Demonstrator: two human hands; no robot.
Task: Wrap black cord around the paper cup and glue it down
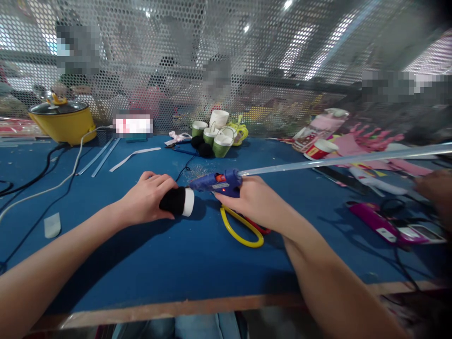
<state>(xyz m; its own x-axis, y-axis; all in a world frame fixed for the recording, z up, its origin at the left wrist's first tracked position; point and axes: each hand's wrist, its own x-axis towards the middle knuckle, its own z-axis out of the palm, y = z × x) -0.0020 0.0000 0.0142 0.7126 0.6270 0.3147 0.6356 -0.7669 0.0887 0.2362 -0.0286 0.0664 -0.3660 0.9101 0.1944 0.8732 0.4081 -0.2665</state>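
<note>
Head view: left hand (146, 200) grips cup (178, 201), seemingly touching glue gun (219, 182).

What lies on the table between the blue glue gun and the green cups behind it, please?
In the head view, beyond the glue gun, a thin black cord crosses the blue table there, and two black balls sit before the green cups.

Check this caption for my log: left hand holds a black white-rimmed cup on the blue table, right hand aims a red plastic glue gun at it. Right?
Not quite: the head view shows the plastic glue gun is blue, not red. The rest stands: left hand holds the black white-rimmed cup on the blue table, right hand aims the gun at it.
</note>
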